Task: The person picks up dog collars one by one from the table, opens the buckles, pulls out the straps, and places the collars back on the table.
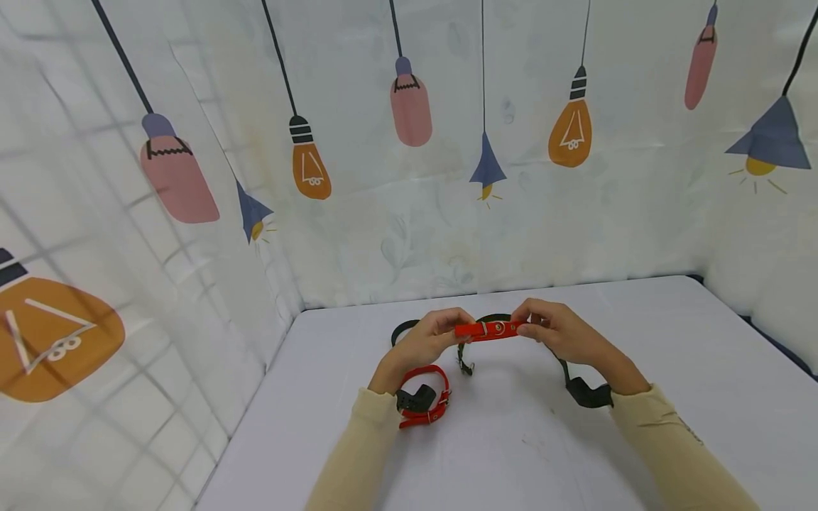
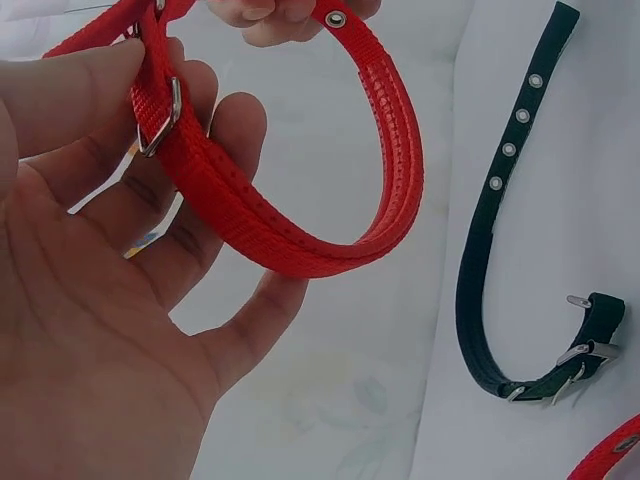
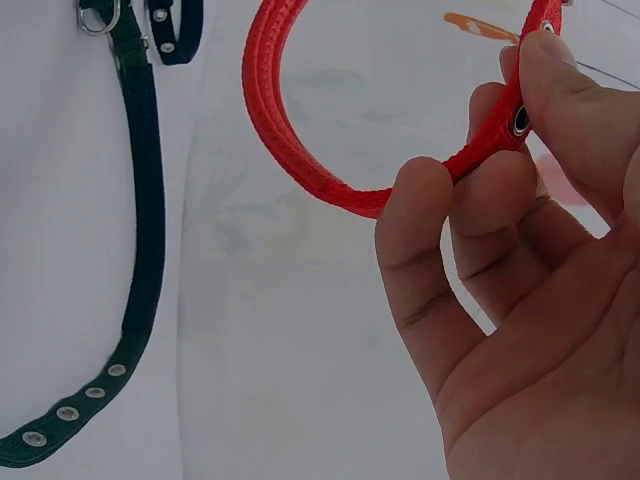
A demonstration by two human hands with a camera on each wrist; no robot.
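A red collar (image 1: pixel 487 330) with metal eyelets is held up above the table between both hands. My left hand (image 1: pixel 427 339) pinches its buckle end; thumb and fingers are beside the metal buckle (image 2: pixel 165 120) in the left wrist view. At the other side my right hand (image 1: pixel 565 333) grips the strap, thumb and fingertips near an eyelet (image 3: pixel 520 121) in the right wrist view. The strap bends in a loop. Behind the hands lies dark green collar strap (image 1: pixel 495 317), partly hidden; eyelets and a buckle show on a green collar (image 2: pixel 475 280) in the left wrist view.
Another red collar (image 1: pixel 445 387) lies curled on the white table (image 1: pixel 498 440), partly behind the left wrist's black camera (image 1: pixel 418 399). A second black camera (image 1: pixel 588 392) is on the right wrist. A lamp-patterned cloth (image 1: pixel 358 241) hangs behind the table.
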